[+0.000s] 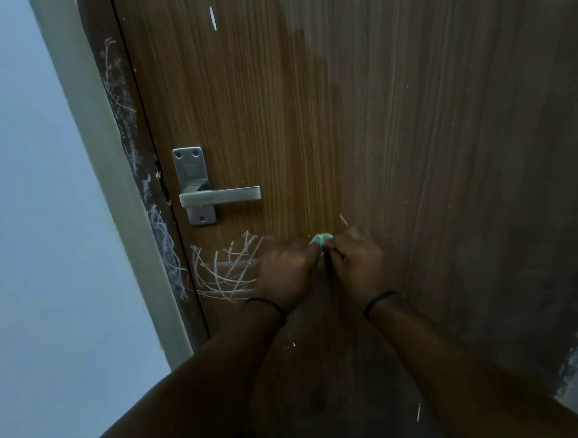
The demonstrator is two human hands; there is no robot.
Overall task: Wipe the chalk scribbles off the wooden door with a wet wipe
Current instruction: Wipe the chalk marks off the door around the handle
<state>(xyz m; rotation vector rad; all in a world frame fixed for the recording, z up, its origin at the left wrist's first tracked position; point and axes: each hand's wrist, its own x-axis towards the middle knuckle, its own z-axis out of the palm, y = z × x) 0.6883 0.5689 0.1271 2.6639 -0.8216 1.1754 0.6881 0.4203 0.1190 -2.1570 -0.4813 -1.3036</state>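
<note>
A brown wooden door fills the view. White chalk scribbles cross it below the handle, just left of my hands. My left hand and my right hand meet in front of the door, fingers pinched together on a small pale green wet wipe. Only the wipe's top edge shows between the fingertips. My left hand covers the right end of the scribbles. A short chalk stroke sits just above my right hand.
A metal lever handle on its plate sits above the scribbles. The dark door frame at left carries more chalk marks. A pale wall lies left of the frame. Small white specks dot the lower door.
</note>
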